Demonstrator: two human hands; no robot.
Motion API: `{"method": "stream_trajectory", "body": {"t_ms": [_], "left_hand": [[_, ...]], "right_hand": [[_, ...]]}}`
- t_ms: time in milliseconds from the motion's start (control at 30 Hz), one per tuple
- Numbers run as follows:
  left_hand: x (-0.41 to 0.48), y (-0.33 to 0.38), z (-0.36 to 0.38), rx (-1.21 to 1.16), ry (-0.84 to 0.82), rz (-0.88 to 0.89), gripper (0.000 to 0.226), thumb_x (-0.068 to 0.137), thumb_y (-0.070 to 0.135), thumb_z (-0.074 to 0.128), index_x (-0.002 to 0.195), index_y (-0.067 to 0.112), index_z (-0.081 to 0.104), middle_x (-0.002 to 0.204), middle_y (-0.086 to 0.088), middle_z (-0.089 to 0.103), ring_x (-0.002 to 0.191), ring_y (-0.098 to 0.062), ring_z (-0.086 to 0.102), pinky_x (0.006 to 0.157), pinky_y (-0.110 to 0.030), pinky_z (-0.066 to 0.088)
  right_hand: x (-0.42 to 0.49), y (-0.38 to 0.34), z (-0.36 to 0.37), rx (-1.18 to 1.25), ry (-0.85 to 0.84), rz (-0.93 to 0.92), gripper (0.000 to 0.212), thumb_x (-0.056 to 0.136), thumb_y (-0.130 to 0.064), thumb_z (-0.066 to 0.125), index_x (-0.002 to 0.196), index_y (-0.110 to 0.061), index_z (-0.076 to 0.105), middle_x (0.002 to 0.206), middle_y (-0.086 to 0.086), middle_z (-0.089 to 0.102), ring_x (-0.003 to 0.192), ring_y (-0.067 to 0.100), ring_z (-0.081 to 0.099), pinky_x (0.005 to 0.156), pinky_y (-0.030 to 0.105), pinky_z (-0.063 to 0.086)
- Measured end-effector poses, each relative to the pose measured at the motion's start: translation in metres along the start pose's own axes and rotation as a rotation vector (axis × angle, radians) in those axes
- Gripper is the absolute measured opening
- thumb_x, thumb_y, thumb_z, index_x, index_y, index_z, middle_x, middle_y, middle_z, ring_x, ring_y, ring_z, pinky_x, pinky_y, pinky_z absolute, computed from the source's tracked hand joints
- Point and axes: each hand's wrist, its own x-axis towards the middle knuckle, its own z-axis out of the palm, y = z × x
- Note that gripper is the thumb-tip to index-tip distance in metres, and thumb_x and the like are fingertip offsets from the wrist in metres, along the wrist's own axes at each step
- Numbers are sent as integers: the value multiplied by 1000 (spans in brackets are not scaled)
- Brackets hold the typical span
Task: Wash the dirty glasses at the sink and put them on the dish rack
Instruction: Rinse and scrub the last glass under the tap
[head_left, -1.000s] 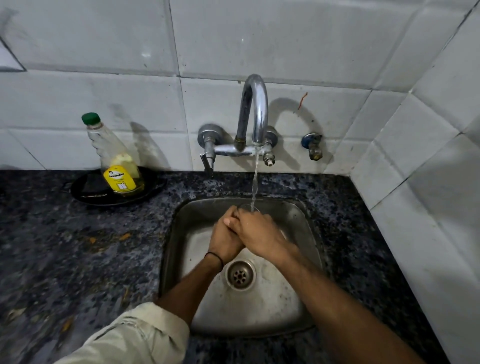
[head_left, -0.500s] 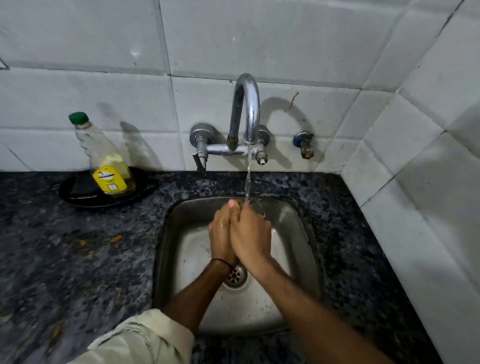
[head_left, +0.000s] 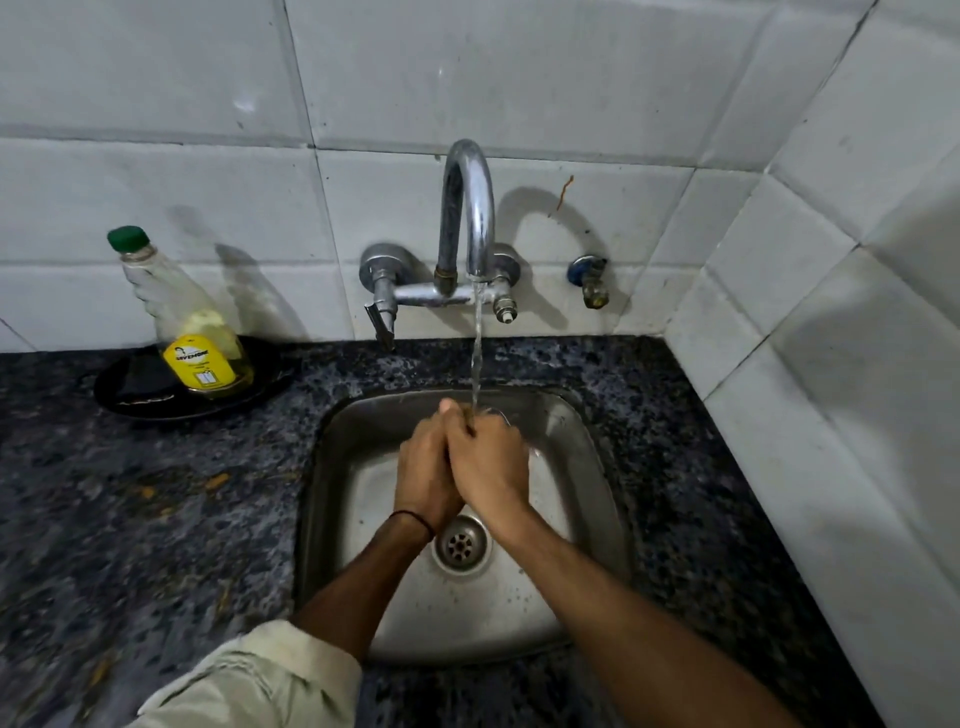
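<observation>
Soap bottle (head_left: 192, 332) (yellow liquid, low) stands on black plate (head_left: 140, 389), left of sink (head_left: 597, 467). Water (head_left: 476, 353) hits L hand (head_left: 423, 478) & R hand (head_left: 491, 473), pressed together; can't tell if either grip holds anything.

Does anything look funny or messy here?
The soap bottle looks tilted on a black plate. Orange scraps lie on the counter left of the sink, and a rusty streak marks the tile beside the tap.
</observation>
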Motion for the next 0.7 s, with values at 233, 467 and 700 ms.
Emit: {"method": "stream_trajectory", "body": {"t_ms": [233, 467, 700], "left_hand": [[26, -6, -41, 150, -321, 74, 45, 67, 44, 72, 108, 33, 57, 106, 12, 67, 100, -12, 63, 88, -41, 53], [19, 22, -30, 837, -524, -6, 70, 69, 32, 81, 130, 32, 48, 119, 0, 65, 116, -25, 58, 99, -47, 42], [21, 46, -32, 1072, -755, 7, 46, 83, 40, 69, 123, 18, 58, 118, -2, 66, 110, -24, 62, 92, -36, 46]], "right_hand": [[-9, 60, -6, -119, 135, -762, 27, 102, -30, 46, 95, -14, 67, 84, 0, 68, 76, 10, 57, 72, 21, 41], [9, 33, 8, 459, -44, 287, 37, 99, -43, 54, 87, -14, 73, 83, 3, 74, 80, 19, 70, 66, 29, 53], [20, 26, 26, 875, -371, 805, 24, 95, -31, 60, 90, -10, 69, 90, 15, 72, 77, 30, 66, 61, 34, 54]]}}
